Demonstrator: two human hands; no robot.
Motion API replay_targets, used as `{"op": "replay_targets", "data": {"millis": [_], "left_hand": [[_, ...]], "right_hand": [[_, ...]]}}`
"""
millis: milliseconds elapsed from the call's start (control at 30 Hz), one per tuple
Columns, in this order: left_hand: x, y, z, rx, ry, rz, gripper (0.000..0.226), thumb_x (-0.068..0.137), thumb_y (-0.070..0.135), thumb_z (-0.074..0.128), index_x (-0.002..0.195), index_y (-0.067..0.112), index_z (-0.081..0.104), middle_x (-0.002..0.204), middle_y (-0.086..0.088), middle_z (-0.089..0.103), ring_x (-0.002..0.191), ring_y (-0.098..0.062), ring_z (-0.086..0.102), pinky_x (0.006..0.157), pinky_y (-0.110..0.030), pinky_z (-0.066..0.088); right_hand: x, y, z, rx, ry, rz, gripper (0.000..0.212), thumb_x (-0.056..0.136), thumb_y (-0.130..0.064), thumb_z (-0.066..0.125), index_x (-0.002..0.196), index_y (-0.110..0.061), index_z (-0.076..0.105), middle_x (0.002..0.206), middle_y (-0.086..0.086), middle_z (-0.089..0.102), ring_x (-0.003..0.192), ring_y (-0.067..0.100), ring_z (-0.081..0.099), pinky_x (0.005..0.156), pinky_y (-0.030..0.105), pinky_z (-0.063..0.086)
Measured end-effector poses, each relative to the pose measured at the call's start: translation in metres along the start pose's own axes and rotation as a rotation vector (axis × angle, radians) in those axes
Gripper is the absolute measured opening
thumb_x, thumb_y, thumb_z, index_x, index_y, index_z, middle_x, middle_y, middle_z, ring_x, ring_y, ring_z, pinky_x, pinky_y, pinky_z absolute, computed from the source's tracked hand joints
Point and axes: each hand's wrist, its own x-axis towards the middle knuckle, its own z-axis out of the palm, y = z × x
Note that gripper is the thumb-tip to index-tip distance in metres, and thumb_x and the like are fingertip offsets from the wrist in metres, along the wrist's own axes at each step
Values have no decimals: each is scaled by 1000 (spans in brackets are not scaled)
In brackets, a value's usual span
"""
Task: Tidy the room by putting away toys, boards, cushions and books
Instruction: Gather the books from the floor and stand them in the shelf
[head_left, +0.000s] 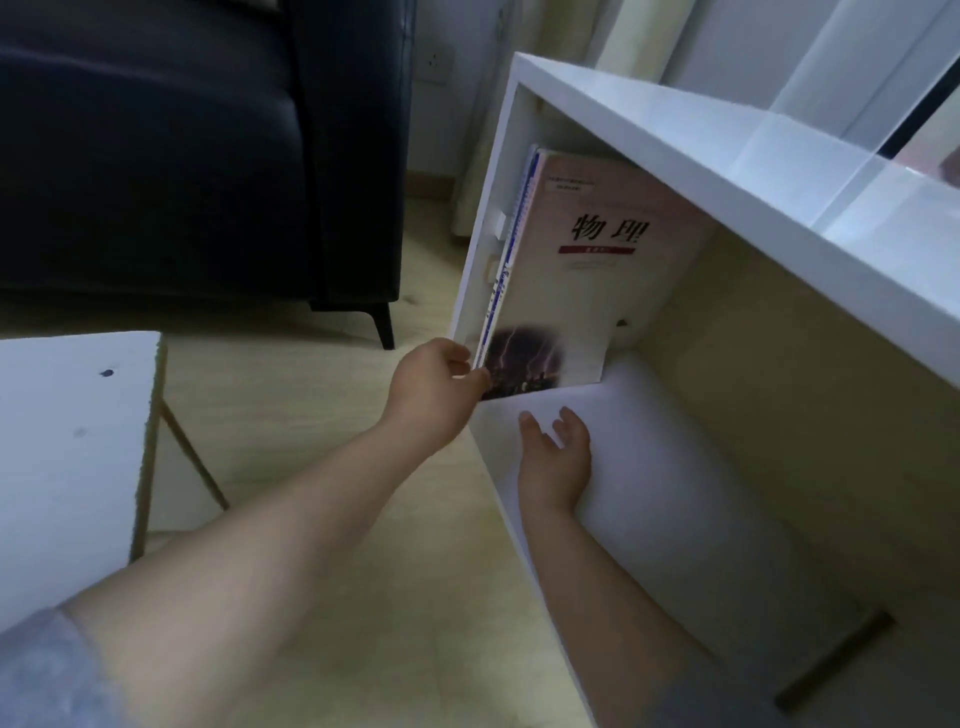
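Note:
A pale book (566, 291) with dark characters and a lightning picture on its cover stands upright inside a white cabinet (675, 135), against the left wall. Thinner books with blue-and-white spines (506, 270) stand just left of it. My left hand (436, 389) pinches the lower front corner of these books at the cabinet's opening. My right hand (556, 457) lies flat on the white shelf floor (691, 467), fingers relaxed, holding nothing.
A dark blue sofa (182, 156) stands at the back left on a light wood floor (311, 415). A white side table (67, 441) with thin metal legs is at my left. The cabinet's interior to the right of the books is open space.

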Motion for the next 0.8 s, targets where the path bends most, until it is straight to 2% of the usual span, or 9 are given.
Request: {"op": "replay_targets", "data": {"millis": [100,200,300,367,500,533,633,733,800], "left_hand": [[-32,3,-21,25,-3,-38,40,89,22,61,126,7,57,120,-6,63,104,-21,60,82,-25,45],[-75,0,-38,58,2,-27,36,90,19,61,123,7,59,118,-5,64,105,-19,61,88,-27,48],[-125,-8,-42,29,-41,-33,32,89,15,62,119,7,60,112,-6,66,101,-18,62,85,-22,45],[-160,-18,-45,-4,-96,-79,29,89,14,62,117,7,61,107,-4,65,99,-17,62,82,-20,44],[-227,-49,-58,2,-140,-97,25,89,18,61,113,12,63,105,1,66,99,-13,63,82,-18,47],[-239,-57,-62,11,-121,-101,23,89,19,62,111,13,64,104,3,66,97,-10,63,79,-15,47],[-279,-87,-79,43,-61,-145,20,88,19,62,107,12,65,100,5,66,94,-8,63,76,-9,44],[-304,-113,-94,82,-27,-206,24,88,21,62,110,11,65,108,1,68,97,-9,63,83,-16,45],[-313,-129,-101,98,17,-243,24,89,22,61,111,13,65,108,2,68,95,-8,63,84,-17,46]], "right_hand": [[-40,10,-10,39,35,72,43,88,-12,67,128,-9,52,131,9,54,115,25,57,95,32,48],[-85,17,-28,18,-68,110,36,87,-14,68,120,-16,54,126,9,57,110,24,60,99,44,48],[-129,13,-56,-70,-278,84,33,87,-17,68,117,-21,55,113,-4,58,101,12,60,98,40,50],[-156,11,-77,-163,-433,58,29,89,-17,66,114,-25,54,109,-12,58,99,4,60,96,32,49],[-198,30,-104,-377,-592,-83,26,90,-16,64,112,-27,58,113,-10,63,101,5,63,82,14,49],[-207,37,-106,-407,-630,-95,26,90,-15,64,113,-25,59,113,-9,64,101,5,63,84,17,51],[-235,60,-106,-469,-753,-59,26,88,-10,64,111,-20,59,111,-2,65,97,10,66,92,36,54],[-247,67,-101,-491,-841,-97,24,87,-14,69,107,-22,59,105,-7,64,90,6,65,87,30,54],[-251,71,-96,-483,-899,-136,24,86,-17,71,107,-22,60,106,-8,64,89,3,66,81,19,53]]}}
